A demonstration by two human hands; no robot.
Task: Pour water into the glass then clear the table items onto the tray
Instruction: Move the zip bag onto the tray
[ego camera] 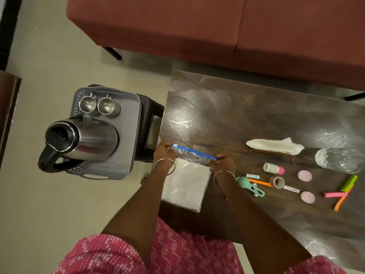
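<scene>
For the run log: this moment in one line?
left hand, right hand: pinching zip bag seal | glass: on table | kettle: on tray

— Can anything on the table (237, 107) be read?
— Hardly. The small white tube (253, 176) just beside the green scoop (242, 181) carries a short line of dark print, too small to make out.
— And the other white tube (292, 188), next to the tape roll (277, 181)?
— Dark marks on its label too, but blurred.
— The little white bottle (271, 167) with the pink cap?
— A faint grey patch on its side; no letter can be told.
— The zip bag (185, 182), the steel kettle (94, 141)?
— Nothing legible on either.
</scene>
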